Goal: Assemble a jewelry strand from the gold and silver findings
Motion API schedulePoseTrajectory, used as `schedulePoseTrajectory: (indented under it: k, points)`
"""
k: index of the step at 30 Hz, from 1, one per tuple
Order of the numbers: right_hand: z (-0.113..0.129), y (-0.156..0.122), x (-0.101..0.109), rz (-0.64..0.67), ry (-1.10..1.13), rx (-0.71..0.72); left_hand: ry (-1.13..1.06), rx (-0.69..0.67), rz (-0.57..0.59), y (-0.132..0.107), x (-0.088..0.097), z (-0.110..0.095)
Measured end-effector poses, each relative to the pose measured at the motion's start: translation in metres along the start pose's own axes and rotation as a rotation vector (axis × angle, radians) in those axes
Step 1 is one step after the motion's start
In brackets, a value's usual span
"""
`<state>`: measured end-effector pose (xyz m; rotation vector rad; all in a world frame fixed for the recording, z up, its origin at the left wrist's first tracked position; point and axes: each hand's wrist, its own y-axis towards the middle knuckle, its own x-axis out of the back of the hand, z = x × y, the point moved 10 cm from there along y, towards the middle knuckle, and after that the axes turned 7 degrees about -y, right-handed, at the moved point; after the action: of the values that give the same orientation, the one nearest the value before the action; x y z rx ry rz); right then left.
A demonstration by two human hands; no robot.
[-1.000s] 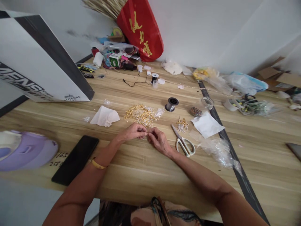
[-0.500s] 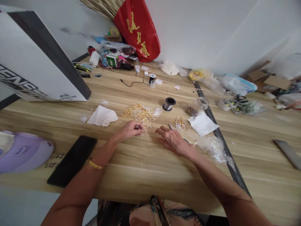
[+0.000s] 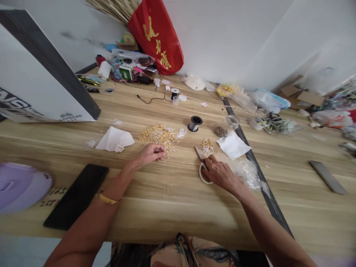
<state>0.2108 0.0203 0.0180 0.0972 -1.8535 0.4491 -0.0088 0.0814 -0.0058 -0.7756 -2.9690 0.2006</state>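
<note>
My left hand is closed in a pinch at the front edge of a pile of gold and silver beaded pieces. Tiny bits show at its fingertips, too small to make out. My right hand is closed on a pair of scissors, which lie on the table. Their blades point away to the upper left, and one pale handle loop shows beside my fingers. Just beyond the blades sits a smaller cluster of gold and clear pieces.
A spool of wire stands behind the pile. White paper, a jar of beads and clear plastic bags lie right. Left are a crumpled tissue, a black phone and a large box.
My right hand has moved right and back from the space beside the pile onto the scissors and closed on them. My left hand keeps its pinch by the pile. The view has shifted slightly.
</note>
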Motion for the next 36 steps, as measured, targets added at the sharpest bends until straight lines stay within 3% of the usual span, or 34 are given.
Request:
schedulePoseTrajectory:
  k: [4, 7, 14, 18, 23, 32, 36]
  points:
    - [0.022, 0.004, 0.012, -0.059, 0.137, 0.071, -0.002, 0.013, -0.021, 0.001, 0.003, 0.002]
    - [0.024, 0.013, 0.023, -0.109, 0.246, 0.130, 0.001, 0.003, -0.032, 0.002, 0.005, 0.002]
    - [-0.061, 0.055, 0.027, -0.212, 0.143, -0.134, -0.009, -0.009, -0.047, 0.003, 0.010, 0.003]
    - [-0.082, 0.076, 0.022, -0.199, 0.118, -0.155, 0.010, -0.013, -0.045, 0.002, 0.010, 0.001]
    - [-0.093, 0.092, 0.014, -0.137, 0.110, -0.195, -0.001, -0.030, -0.052, 0.001, 0.012, -0.004]
    - [-0.088, 0.100, 0.007, -0.100, 0.094, -0.168, 0.018, -0.045, -0.040, 0.003, 0.014, -0.004]
    - [-0.098, 0.099, 0.009, -0.149, 0.191, -0.187, 0.020, -0.029, -0.046, 0.002, 0.014, -0.003]
